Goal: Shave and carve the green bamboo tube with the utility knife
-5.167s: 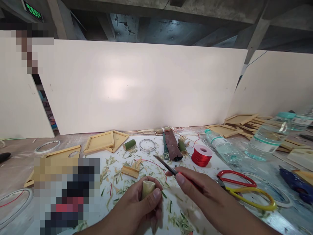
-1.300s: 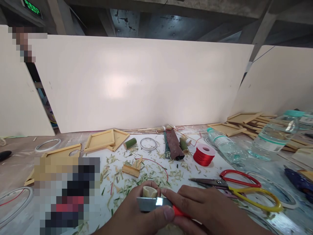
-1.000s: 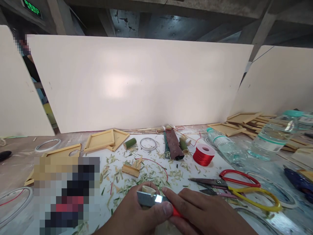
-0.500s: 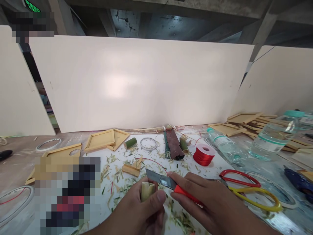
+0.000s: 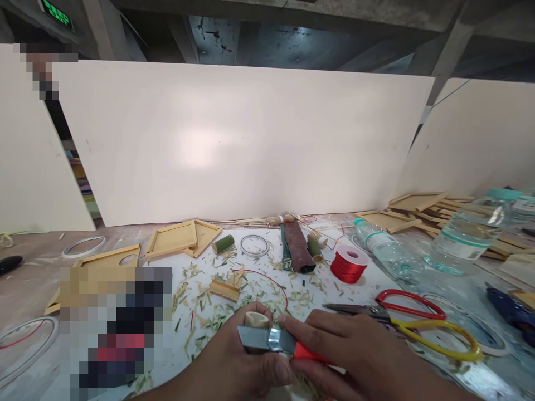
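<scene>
A short, pale bamboo piece stands upright in my left hand, which is closed around it, with the cut end facing up. My right hand grips a red-handled utility knife. Its broad blade lies across the near side of the bamboo, just below the rim, and covers part of it. Whether the edge bites into the bamboo I cannot tell. Green and pale shavings are scattered on the white board under my hands.
Scissors with red and yellow handles lie right of my hands. Behind them are a red cord spool and a plastic bottle. A green bamboo section, wooden frames and brown bark lie farther back. White panels stand behind.
The knife blade has moved down and nearer to me, from above the bamboo's rim to across its near side. The bamboo has tipped so that its top opening shows more.
</scene>
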### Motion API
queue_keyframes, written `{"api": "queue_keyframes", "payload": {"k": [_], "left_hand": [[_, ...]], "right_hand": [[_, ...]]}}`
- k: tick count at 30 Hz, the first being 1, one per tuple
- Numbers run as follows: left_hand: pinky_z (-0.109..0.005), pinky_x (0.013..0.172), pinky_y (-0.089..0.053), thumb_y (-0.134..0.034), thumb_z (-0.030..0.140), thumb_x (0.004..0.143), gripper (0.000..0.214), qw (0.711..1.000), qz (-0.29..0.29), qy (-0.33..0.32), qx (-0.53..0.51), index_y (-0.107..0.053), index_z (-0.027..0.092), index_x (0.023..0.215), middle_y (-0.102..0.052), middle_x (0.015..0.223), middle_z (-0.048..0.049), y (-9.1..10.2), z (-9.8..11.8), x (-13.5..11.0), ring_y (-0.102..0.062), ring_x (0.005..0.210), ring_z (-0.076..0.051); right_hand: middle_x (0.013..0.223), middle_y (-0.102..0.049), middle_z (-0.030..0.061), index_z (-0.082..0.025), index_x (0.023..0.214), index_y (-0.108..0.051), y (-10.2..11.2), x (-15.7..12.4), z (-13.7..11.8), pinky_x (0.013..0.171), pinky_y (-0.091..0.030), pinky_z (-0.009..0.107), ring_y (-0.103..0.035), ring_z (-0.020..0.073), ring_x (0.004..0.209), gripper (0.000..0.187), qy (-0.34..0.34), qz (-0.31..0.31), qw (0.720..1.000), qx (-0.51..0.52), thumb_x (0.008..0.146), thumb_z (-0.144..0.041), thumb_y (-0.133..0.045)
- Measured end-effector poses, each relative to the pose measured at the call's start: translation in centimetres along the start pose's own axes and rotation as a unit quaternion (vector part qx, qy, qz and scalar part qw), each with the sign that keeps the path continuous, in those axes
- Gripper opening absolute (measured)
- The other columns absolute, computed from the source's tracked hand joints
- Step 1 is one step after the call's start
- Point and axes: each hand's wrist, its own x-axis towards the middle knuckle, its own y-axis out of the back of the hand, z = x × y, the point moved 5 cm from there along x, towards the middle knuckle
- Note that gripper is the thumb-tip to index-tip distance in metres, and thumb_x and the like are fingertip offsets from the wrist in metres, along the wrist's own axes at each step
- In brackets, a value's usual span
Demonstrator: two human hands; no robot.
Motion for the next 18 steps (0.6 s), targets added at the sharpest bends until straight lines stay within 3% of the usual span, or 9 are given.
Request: {"api": "queue_keyframes", "payload": {"k": [3,6,8,11,14,18], "left_hand": [[-0.025,0.052,-0.022,-0.098,0.048,0.07,0.061,1.0,-0.005,0.009,0.02,-0.047,0.025,0.094,-0.048,0.071,0.0093,0.01,-0.12,-0.2,-0.036,0.057,-0.006],[-0.025,0.056,-0.026,-0.091,0.052,0.078,0.053,0.998,0.012,-0.005,0.064,-0.05,0.024,0.096,-0.05,0.074,0.0079,-0.05,0.16,-0.38,-0.039,0.061,-0.007],[-0.025,0.057,-0.027,-0.089,0.056,0.079,0.053,0.996,0.035,-0.018,0.085,-0.051,0.023,0.095,-0.051,0.074,0.0079,-0.04,0.4,-0.45,-0.037,0.061,-0.007],[-0.026,0.052,-0.021,-0.079,0.065,0.085,0.05,0.989,0.055,0.004,0.138,-0.052,0.023,0.093,-0.042,0.062,0.0108,-0.1,0.3,-0.49,-0.03,0.054,-0.007],[-0.027,0.05,-0.017,-0.069,0.067,0.092,0.047,0.983,0.069,0.009,0.171,-0.054,0.022,0.087,-0.037,0.056,0.011,-0.16,0.21,-0.47,-0.027,0.051,-0.008],[-0.025,0.053,-0.02,-0.086,0.059,0.081,0.049,0.995,0.069,-0.028,0.068,-0.052,0.023,0.081,-0.041,0.06,0.0105,-0.24,0.22,-0.29,-0.027,0.055,-0.008]], "right_hand": [[0.091,-0.079,-0.0032,-0.028,0.141,-0.063,-0.27,0.17,-0.27,0.057,-0.057,0.03,-0.079,0.021,0.07,0.043,0.002,-0.028,1.0,-0.001,0.099,-0.029,-0.075],[0.092,-0.078,-0.0036,-0.029,0.147,-0.058,-0.51,0.11,-0.26,0.057,-0.058,0.03,-0.079,0.0205,0.07,0.051,0.006,-0.018,1.0,-0.016,0.099,-0.027,-0.075],[0.092,-0.078,-0.0033,-0.029,0.152,-0.052,-0.71,-0.07,-0.26,0.054,-0.058,0.031,-0.079,0.0206,0.068,0.05,0.011,-0.004,0.999,-0.032,0.105,-0.03,-0.068],[0.089,-0.077,-0.0013,-0.025,0.15,-0.053,-0.88,-0.34,-0.29,0.051,-0.059,0.032,-0.079,0.0209,0.065,0.039,0.007,0.029,0.999,-0.043,0.116,-0.038,-0.041],[0.091,-0.079,0.0025,-0.021,0.144,-0.059,-0.88,-0.41,-0.1,0.055,-0.063,0.033,-0.081,0.022,0.07,0.049,-0.021,0.049,0.998,-0.033,0.118,-0.042,-0.023],[0.094,-0.079,0.0047,-0.021,0.144,-0.06,-0.32,-0.26,0.49,0.058,-0.066,0.037,-0.083,0.0247,0.074,0.052,-0.056,0.063,0.995,-0.045,0.118,-0.045,-0.023]]}}
